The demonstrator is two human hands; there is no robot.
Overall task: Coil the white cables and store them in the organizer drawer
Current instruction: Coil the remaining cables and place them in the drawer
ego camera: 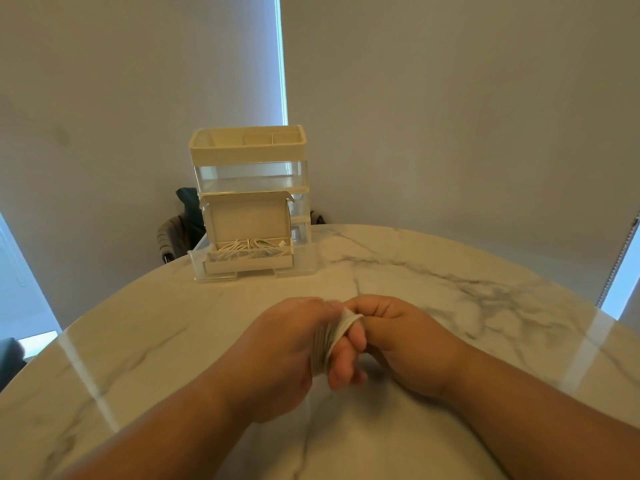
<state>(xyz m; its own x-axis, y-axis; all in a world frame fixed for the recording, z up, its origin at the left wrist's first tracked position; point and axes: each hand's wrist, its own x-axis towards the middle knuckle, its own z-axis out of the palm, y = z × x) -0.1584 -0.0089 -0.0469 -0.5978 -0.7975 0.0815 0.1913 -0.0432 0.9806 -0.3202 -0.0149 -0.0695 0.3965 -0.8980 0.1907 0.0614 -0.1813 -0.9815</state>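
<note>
A marble table (450, 306) carries an organizer (247, 150) at its far edge. The organizer's bottom drawer (304, 261) is pulled out and holds an open box (247, 220) of coiled cables (249, 251). In front of the organizer, a white cable (332, 337) is wound round the left hand (284, 348)'s fingers, and the right hand (408, 344), fingers curled, pinches the coil's top.

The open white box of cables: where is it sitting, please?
In the head view, the open white box sits in the pulled-out bottom drawer of the organizer, at the far edge of the table, left of centre.
</note>
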